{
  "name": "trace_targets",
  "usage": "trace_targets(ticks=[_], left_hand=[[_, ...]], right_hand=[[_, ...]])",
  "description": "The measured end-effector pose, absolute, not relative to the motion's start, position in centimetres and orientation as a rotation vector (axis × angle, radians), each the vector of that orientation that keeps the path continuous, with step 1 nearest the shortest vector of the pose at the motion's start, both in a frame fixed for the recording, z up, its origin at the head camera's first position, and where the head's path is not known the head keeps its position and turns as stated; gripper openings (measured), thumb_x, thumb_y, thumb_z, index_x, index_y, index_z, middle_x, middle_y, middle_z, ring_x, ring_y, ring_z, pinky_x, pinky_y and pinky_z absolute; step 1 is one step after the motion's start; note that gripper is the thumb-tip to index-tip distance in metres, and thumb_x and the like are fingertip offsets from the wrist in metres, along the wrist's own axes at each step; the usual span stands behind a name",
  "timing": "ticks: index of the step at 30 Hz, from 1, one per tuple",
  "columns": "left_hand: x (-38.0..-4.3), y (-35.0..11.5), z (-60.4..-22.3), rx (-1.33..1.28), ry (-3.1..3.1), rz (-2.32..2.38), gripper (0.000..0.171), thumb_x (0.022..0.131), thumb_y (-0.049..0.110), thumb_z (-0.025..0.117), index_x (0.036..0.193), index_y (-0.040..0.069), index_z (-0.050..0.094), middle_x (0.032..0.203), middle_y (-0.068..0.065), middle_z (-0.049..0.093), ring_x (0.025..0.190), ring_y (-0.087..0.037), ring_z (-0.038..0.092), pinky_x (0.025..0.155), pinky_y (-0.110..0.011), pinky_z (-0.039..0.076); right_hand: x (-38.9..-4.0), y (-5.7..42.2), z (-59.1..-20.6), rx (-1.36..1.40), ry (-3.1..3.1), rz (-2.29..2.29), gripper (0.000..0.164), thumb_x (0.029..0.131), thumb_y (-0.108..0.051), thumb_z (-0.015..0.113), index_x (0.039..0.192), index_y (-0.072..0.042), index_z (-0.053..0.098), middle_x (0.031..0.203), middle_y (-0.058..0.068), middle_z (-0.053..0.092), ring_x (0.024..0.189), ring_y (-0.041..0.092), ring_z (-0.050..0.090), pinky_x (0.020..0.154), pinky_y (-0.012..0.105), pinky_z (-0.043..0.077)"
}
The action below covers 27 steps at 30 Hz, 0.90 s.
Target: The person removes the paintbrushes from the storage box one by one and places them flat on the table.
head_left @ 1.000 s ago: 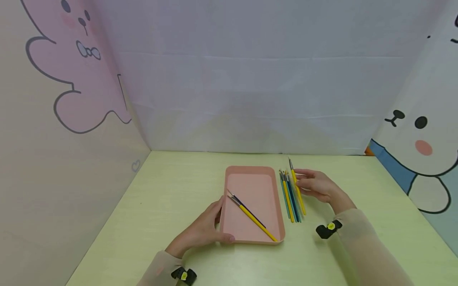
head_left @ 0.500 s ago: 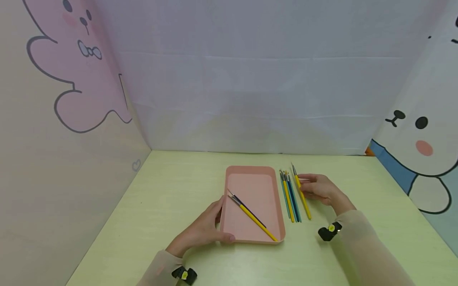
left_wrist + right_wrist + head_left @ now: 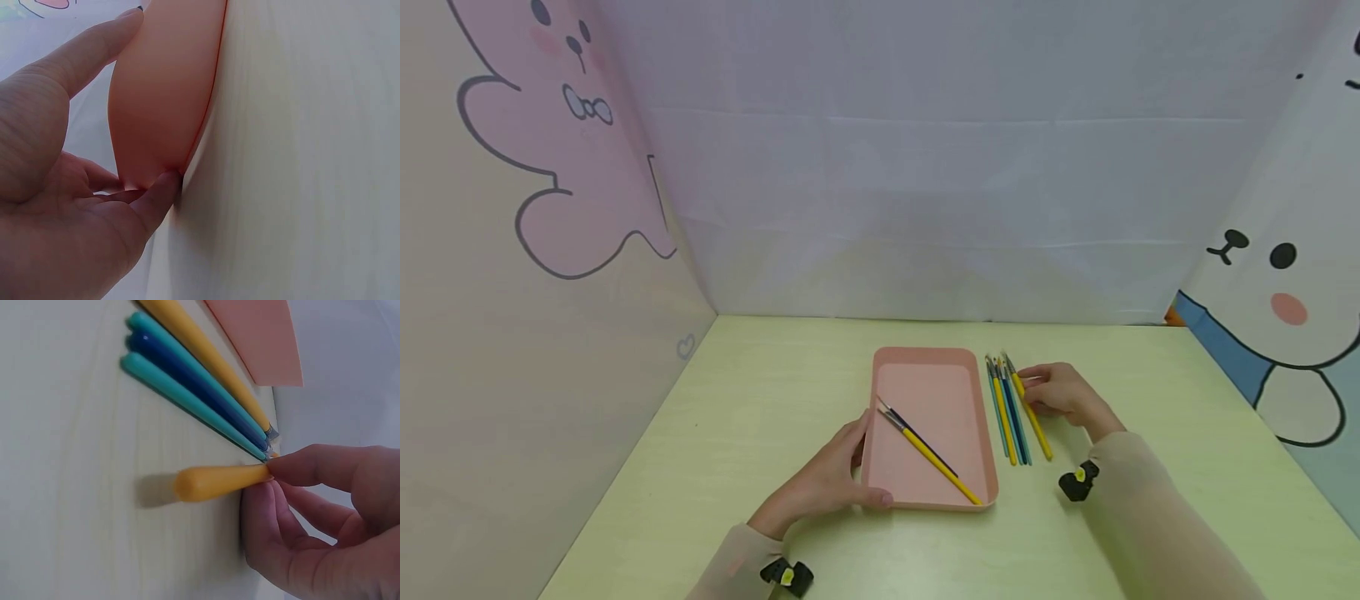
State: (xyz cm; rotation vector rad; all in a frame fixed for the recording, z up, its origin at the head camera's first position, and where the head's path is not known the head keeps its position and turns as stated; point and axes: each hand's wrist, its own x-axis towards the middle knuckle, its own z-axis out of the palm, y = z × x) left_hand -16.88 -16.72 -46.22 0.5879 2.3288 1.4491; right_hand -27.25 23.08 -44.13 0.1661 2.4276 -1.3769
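My right hand [image 3: 1060, 393] pinches a yellow paintbrush [image 3: 1037, 429] between thumb and fingers, right of a row of paintbrushes. In the right wrist view, the rounded handle end of this brush points back towards the camera, over its shadow on the table. Teal, blue [image 3: 194, 387] and yellow brushes make up the row, their bristle ends pointing away. My left hand [image 3: 826, 479] grips a shallow pink tray [image 3: 928, 375] at its near left corner, thumb on the front edge and fingers along the side. Inside lie a yellow paintbrush [image 3: 930, 457] and a thinner dark one, slanting side by side.
Everything stands on a pale yellow-green table [image 3: 760, 375]. A white cloth wall [image 3: 925, 208] rises behind it, with printed panels at left and right. The row of brushes lies close along the tray's right side.
The yellow brush in my right hand has moved nearer to me, and its handle end has shifted right. Lately its bristle end has swung left towards the row. The left hand and tray stay put.
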Motion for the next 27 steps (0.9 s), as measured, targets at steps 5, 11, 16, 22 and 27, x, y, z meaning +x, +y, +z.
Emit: trace_targets(ticks=[5,11,16,22,27], left_hand=[[-16.9,-16.8,-46.3,0.581,2.346,1.433,0.131,0.079,0.033,0.097,0.173,0.019,0.007,0.158,-0.016,0.038,0.126,-0.022,0.057,0.112,-0.043,0.049],[-16.8,-16.8,-46.2,0.572,2.347,1.425,0.131,0.079,0.034,0.097,0.173,0.017,0.007,0.160,-0.016,0.037,0.128,-0.021,0.056,0.113,-0.043,0.048],[-16.8,-16.8,-46.2,0.565,2.350,1.419,0.132,0.079,0.033,0.097,0.172,0.016,0.005,0.162,-0.016,0.036,0.129,-0.021,0.055,0.114,-0.044,0.047],[-16.9,-16.8,-46.3,0.562,2.347,1.422,0.132,0.079,0.033,0.097,0.173,0.016,0.006,0.161,-0.015,0.036,0.128,-0.021,0.055,0.113,-0.044,0.047],[-16.9,-16.8,-46.3,0.574,2.337,1.431,0.131,0.079,0.034,0.097,0.173,0.019,0.007,0.159,-0.014,0.038,0.126,-0.021,0.055,0.113,-0.044,0.048]], right_hand=[[-27.3,22.5,-43.9,0.151,2.483,-1.300,0.057,0.093,0.001,0.065,0.147,0.012,0.052,0.129,0.029,0.063,0.076,0.016,0.062,0.066,0.027,0.055],[-27.2,22.1,-43.9,0.136,2.536,-1.255,0.056,0.090,0.002,0.063,0.145,0.012,0.055,0.126,0.028,0.065,0.068,0.015,0.059,0.062,0.028,0.051],[-27.2,21.6,-43.9,0.140,2.592,-1.233,0.059,0.087,0.003,0.070,0.144,0.014,0.055,0.120,0.027,0.067,0.073,0.015,0.064,0.065,0.028,0.056],[-27.2,21.5,-43.7,0.139,2.606,-1.209,0.062,0.088,0.001,0.073,0.145,0.015,0.053,0.116,0.025,0.068,0.075,0.016,0.066,0.069,0.030,0.059],[-27.1,21.8,-43.8,0.143,2.572,-1.234,0.064,0.091,-0.003,0.074,0.147,0.014,0.050,0.120,0.025,0.067,0.075,0.014,0.068,0.071,0.029,0.059]])
